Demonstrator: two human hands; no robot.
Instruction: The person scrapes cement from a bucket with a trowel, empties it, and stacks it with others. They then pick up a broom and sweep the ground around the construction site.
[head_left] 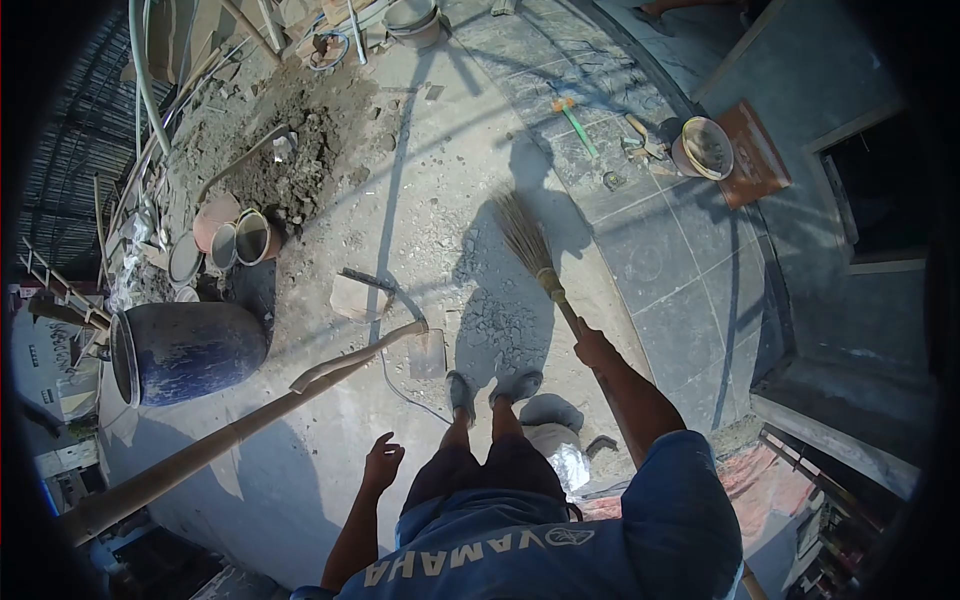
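Note:
My right hand (597, 347) is wrapped round the handle of a stick broom (535, 255), whose bristles point up and left over the dusty concrete. My left hand (384, 462) hangs beside my left leg, fingers apart, holding nothing. Small rubble (497, 325) lies scattered on the floor in front of my feet, partly in my shadow. A hoe (427, 350) with a wooden handle rests on the floor, left of my feet, near a flat stone block (358, 297).
A blue barrel (195, 352) lies on its side at the left, below several buckets (257, 238) and a dirt heap (300, 150). A long bamboo pole (215, 445) slants across the lower left. Another bucket (705, 150) and a green-handled tool (580, 132) are on the tiles at the right.

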